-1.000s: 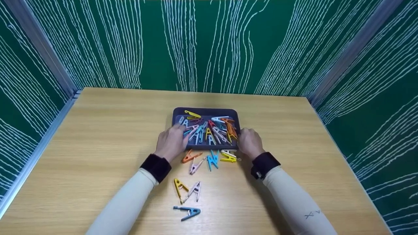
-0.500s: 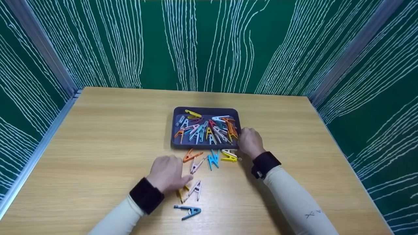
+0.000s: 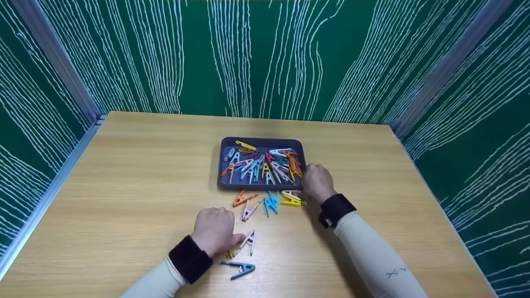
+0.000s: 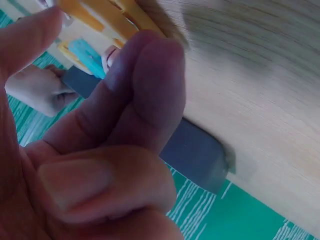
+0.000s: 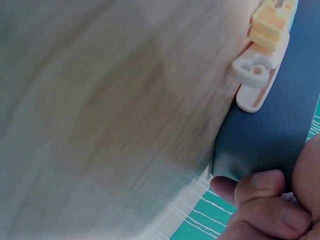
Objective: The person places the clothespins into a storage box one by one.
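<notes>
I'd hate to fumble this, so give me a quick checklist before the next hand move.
1. Tray upright on the table: ok.
2. Right hand holding the tray near its front right corner: ok.
3. Left hand gripping the yellow clip: cannot tell; its fingers are at the clip, but contact is unclear.
4. Left thumb clear of the pale clip beside it: cannot tell; they meet in the head view.
5. All clips inside the tray: not ok; loose clips lie in front.

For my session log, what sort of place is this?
Likely a small work or recording booth: a wood-look table is bordered on three visible sides by green panels with wavy white lines, with grey posts at the far corners.
</notes>
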`<state>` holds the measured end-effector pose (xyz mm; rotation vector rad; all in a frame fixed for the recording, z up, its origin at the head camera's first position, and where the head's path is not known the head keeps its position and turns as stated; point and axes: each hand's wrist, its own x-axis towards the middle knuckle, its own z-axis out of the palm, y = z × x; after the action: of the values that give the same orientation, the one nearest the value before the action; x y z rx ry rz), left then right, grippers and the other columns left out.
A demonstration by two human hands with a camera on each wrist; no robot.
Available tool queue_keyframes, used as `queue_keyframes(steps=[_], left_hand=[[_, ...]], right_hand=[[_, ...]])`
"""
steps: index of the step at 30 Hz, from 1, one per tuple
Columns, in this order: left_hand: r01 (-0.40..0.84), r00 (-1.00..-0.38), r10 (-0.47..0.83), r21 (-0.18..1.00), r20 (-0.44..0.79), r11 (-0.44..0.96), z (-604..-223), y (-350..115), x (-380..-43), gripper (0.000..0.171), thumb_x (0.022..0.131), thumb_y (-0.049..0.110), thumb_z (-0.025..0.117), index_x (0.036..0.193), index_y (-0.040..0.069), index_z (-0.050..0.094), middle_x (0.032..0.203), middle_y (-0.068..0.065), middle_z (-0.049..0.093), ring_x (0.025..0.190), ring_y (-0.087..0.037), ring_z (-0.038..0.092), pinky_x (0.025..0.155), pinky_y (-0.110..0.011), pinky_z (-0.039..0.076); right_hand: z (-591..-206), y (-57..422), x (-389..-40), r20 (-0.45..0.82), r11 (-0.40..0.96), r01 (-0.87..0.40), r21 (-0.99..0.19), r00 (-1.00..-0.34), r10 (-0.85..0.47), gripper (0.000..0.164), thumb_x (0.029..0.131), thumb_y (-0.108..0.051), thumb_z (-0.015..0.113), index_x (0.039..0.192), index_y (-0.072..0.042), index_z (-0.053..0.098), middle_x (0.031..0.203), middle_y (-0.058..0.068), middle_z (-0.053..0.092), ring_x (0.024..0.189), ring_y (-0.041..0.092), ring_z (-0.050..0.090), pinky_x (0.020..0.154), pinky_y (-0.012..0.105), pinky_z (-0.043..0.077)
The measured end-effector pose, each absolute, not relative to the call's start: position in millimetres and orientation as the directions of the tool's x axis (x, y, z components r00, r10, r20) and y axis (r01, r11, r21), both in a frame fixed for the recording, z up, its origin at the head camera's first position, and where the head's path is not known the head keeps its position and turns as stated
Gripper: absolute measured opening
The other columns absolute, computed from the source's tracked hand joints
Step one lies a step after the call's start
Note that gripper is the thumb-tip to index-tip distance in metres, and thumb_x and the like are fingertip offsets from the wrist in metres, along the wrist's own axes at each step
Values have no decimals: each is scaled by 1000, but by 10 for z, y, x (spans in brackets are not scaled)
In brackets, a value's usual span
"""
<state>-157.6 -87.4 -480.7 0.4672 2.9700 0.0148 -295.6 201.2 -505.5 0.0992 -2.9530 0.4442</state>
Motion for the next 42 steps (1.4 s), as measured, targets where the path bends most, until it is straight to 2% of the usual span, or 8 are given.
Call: queue_keyframes(steps=[7,11,14,20,26,33,39,42], left_hand=[[345,-933,351,76,-76,935,-4809,-929,-1564,39,76,39,82,63,13,55,66,-4,59,59,-22,57,57,-41,50],[387,-922,388,68,-7,920,-4837,-953,-1545,22,69,17,78,63,13,57,66,-4,64,59,-22,62,54,-42,51],[392,-919,394,79,-7,917,-4851,-959,-1549,18,66,9,75,64,13,58,65,-3,63,60,-21,62,53,-42,51],[376,-922,382,81,-66,923,-4845,-958,-1563,15,69,8,77,71,10,62,65,-1,59,59,-18,57,55,-40,52],[385,-920,390,100,-34,917,-4852,-967,-1584,11,72,7,74,73,9,63,66,-2,57,58,-18,54,57,-40,50],[339,-938,346,177,-13,924,-4792,-932,-1661,11,79,16,73,77,7,66,71,-2,55,60,-20,50,61,-41,49],[362,-932,342,223,122,905,-4725,-894,-1785,24,86,25,77,73,8,65,70,-2,56,57,-18,50,56,-38,48],[392,-915,350,235,200,889,-4698,-885,-1855,27,86,27,80,75,8,65,71,-3,58,57,-17,50,53,-37,47]], right_hand=[[-5035,2015,-2944,166,954,-101,-283,-985,-55,17,89,-1,58,90,9,71,84,26,69,76,41,67,68,54,53],[-5039,2018,-2943,174,953,-105,-283,-983,-56,16,88,-2,58,87,8,71,82,25,69,75,41,68,67,55,54],[-5045,2013,-2945,180,954,-105,-279,-982,-55,15,87,-2,58,85,7,70,81,26,69,75,42,69,67,55,54],[-5046,2004,-2939,170,952,-91,-292,-985,-42,17,90,-3,57,86,7,71,83,26,70,76,42,69,67,56,54],[-5035,1999,-2943,163,954,-79,-291,-986,-32,17,90,-4,58,89,8,71,85,26,69,77,42,69,68,55,54],[-5034,1996,-2938,160,953,-79,-291,-987,-33,14,89,-2,59,89,8,70,85,26,69,77,42,68,68,55,54],[-5044,1997,-2934,178,953,-93,-288,-983,-42,13,86,0,59,87,8,69,83,27,69,76,43,68,68,55,54],[-5052,2003,-2936,176,953,-93,-288,-983,-43,12,84,1,59,83,6,70,82,26,70,76,43,69,67,56,54]])
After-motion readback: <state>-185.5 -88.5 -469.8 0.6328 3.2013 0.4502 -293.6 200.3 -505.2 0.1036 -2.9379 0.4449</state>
